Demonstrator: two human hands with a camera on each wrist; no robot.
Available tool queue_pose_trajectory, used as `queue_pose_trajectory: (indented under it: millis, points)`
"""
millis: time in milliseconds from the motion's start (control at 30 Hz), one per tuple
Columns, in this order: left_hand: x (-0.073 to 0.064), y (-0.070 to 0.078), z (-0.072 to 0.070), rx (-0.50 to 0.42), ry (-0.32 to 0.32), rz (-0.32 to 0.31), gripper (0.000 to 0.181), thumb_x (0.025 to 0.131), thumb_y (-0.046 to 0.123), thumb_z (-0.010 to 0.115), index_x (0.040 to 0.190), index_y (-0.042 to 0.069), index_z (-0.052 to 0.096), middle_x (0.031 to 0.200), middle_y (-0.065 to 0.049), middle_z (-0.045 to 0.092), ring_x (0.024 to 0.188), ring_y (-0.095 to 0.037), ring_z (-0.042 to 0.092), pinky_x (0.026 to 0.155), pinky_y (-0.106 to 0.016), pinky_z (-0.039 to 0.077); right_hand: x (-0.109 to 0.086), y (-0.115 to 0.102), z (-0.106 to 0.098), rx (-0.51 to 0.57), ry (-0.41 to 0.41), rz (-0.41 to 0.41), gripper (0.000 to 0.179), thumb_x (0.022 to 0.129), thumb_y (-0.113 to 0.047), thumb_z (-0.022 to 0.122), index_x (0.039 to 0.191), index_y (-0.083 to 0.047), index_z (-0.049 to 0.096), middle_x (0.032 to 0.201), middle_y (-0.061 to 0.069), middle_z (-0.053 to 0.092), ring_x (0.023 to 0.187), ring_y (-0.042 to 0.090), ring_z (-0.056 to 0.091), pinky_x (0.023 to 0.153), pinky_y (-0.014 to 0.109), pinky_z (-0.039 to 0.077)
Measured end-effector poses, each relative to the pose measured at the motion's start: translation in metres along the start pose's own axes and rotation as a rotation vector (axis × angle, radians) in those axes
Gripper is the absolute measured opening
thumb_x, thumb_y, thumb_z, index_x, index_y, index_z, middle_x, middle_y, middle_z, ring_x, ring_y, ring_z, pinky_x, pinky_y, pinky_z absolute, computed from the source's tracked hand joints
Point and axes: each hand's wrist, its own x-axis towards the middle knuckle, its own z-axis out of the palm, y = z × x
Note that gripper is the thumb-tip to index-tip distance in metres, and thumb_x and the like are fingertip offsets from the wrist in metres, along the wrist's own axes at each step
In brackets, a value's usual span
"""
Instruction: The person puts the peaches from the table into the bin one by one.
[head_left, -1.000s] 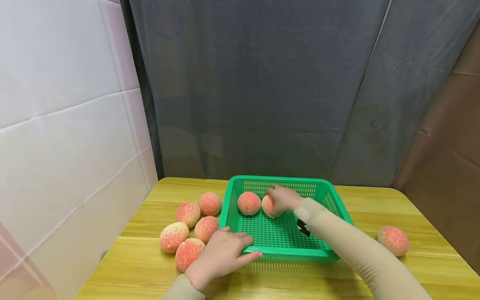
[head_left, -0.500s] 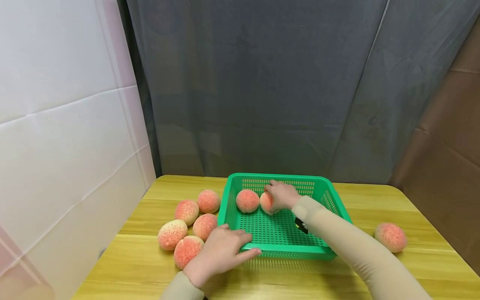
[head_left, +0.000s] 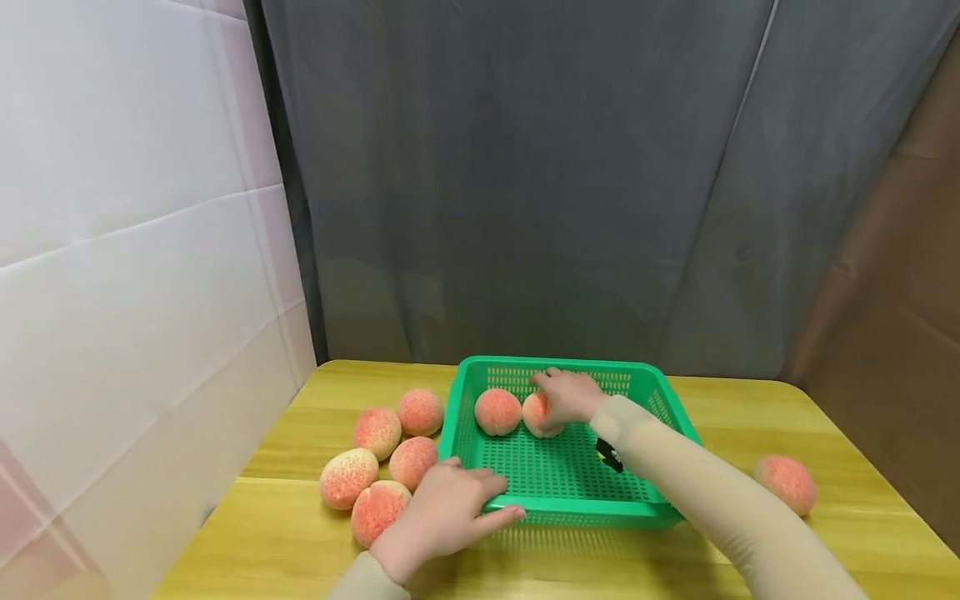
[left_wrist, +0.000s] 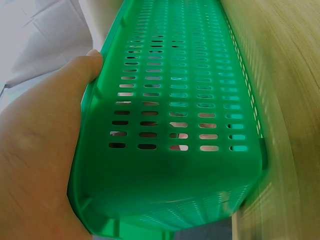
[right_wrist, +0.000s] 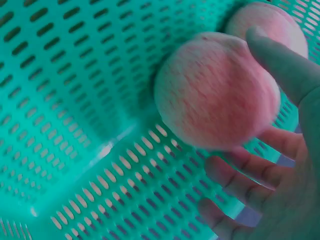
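Observation:
A green plastic basket [head_left: 577, 507] with slotted walls stands on the wooden table. My left hand [head_left: 450, 510] grips its near-left corner, fingers over the rim and thumb along the front; the left wrist view shows this hand at the rim [left_wrist: 85, 107]. Inside the basket, my right hand [head_left: 572, 397] holds a pink, fuzzy peach [head_left: 535, 415] low near the bottom. The right wrist view shows the thumb [right_wrist: 280, 60] across one side of that peach [right_wrist: 215, 95] and the fingers on the other. A second peach [head_left: 498, 412] lies just left of it.
Left of the basket, several peaches lie in a cluster, among them a yellowish one [head_left: 348, 478] and a redder one [head_left: 380, 512] near my left wrist. A single peach [head_left: 786, 485] lies to the right, beyond my right forearm. A grey curtain [head_left: 495, 183] hangs behind the table.
Both hands, the basket and the peaches keep nearly the same places. Only the head view shifts slightly up and down.

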Motion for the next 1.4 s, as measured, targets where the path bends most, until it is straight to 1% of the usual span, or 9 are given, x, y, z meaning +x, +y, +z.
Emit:
queue_pose_trajectory:
  millis: [133, 267, 467, 600, 733, 900, 1067, 1300, 1400]
  points:
    - [-0.001, 0.003, 0.003, -0.006, 0.009, 0.019, 0.045, 0.096, 0.061, 0.041, 0.067, 0.027, 0.043, 0.061, 0.019, 0.034, 0.051, 0.001, 0.031, 0.061, -0.027, 0.031, -0.013, 0.014, -0.011, 0.09, -0.038, -0.005, 0.058, 0.081, -0.038, 0.076, 0.129, -0.012, 0.057, 0.119, 0.006, 0.058, 0.081, 0.015, 0.057, 0.065, 0.036, 0.047]
    - [0.0, 0.004, 0.006, 0.01, 0.027, 0.037, 0.045, 0.096, 0.061, 0.042, 0.066, 0.027, 0.042, 0.06, 0.019, 0.033, 0.051, 0.001, 0.03, 0.059, -0.025, 0.029, -0.029, 0.028, -0.033, 0.131, -0.07, -0.018, 0.047, 0.085, -0.036, 0.072, 0.123, -0.01, 0.062, 0.117, 0.008, 0.06, 0.092, 0.019, 0.059, 0.071, 0.038, 0.049]
    - [0.002, 0.002, 0.007, 0.007, 0.038, 0.036, 0.045, 0.095, 0.062, 0.043, 0.066, 0.027, 0.042, 0.061, 0.019, 0.034, 0.052, 0.001, 0.032, 0.06, -0.026, 0.029, -0.059, 0.061, -0.065, 0.215, -0.059, -0.04, 0.044, 0.088, -0.037, 0.069, 0.12, -0.007, 0.064, 0.112, 0.011, 0.06, 0.102, 0.029, 0.058, 0.081, 0.043, 0.049]
    - [0.004, 0.0, 0.005, 0.001, 0.044, 0.037, 0.044, 0.095, 0.061, 0.044, 0.067, 0.027, 0.041, 0.061, 0.019, 0.034, 0.052, 0.0, 0.032, 0.061, -0.027, 0.029, -0.084, 0.088, -0.081, 0.273, -0.033, -0.006, 0.045, 0.09, -0.036, 0.067, 0.119, -0.002, 0.064, 0.114, 0.016, 0.06, 0.104, 0.033, 0.058, 0.084, 0.047, 0.048]
    - [0.006, -0.002, 0.004, -0.002, 0.047, 0.039, 0.044, 0.095, 0.061, 0.044, 0.067, 0.027, 0.041, 0.061, 0.019, 0.034, 0.052, 0.0, 0.032, 0.061, -0.027, 0.03, -0.108, 0.114, -0.09, 0.287, -0.003, 0.042, 0.051, 0.09, -0.039, 0.067, 0.119, 0.002, 0.063, 0.113, 0.017, 0.062, 0.104, 0.035, 0.058, 0.085, 0.05, 0.047]
    - [0.008, -0.004, 0.002, 0.006, 0.058, 0.051, 0.043, 0.095, 0.06, 0.045, 0.068, 0.027, 0.043, 0.061, 0.019, 0.035, 0.052, 0.0, 0.032, 0.059, -0.026, 0.027, -0.141, 0.144, -0.087, 0.275, 0.022, 0.104, 0.051, 0.09, -0.041, 0.067, 0.116, 0.004, 0.064, 0.109, 0.018, 0.064, 0.1, 0.037, 0.06, 0.081, 0.052, 0.048]
    - [0.01, -0.004, 0.002, 0.007, 0.06, 0.06, 0.043, 0.096, 0.06, 0.045, 0.068, 0.027, 0.044, 0.061, 0.019, 0.034, 0.052, 0.0, 0.032, 0.058, -0.025, 0.026, -0.175, 0.168, -0.074, 0.281, -0.015, 0.173, 0.051, 0.089, -0.039, 0.068, 0.115, 0.005, 0.063, 0.108, 0.022, 0.062, 0.1, 0.04, 0.058, 0.079, 0.051, 0.049]
    - [0.005, -0.004, 0.002, 0.008, 0.043, 0.036, 0.043, 0.095, 0.06, 0.045, 0.069, 0.027, 0.045, 0.061, 0.018, 0.034, 0.054, 0.0, 0.034, 0.06, -0.025, 0.027, -0.207, 0.184, -0.039, 0.32, -0.123, 0.189, 0.064, 0.08, -0.036, 0.078, 0.121, 0.008, 0.056, 0.117, 0.032, 0.056, 0.111, 0.052, 0.05, 0.086, 0.058, 0.044]
    - [0.0, -0.003, 0.002, -0.003, 0.037, 0.025, 0.042, 0.095, 0.059, 0.046, 0.068, 0.026, 0.044, 0.061, 0.018, 0.033, 0.054, -0.001, 0.035, 0.06, -0.025, 0.027, -0.214, 0.187, -0.022, 0.35, -0.158, 0.202, 0.066, 0.076, -0.031, 0.081, 0.122, 0.008, 0.054, 0.117, 0.034, 0.054, 0.11, 0.051, 0.05, 0.086, 0.056, 0.044]
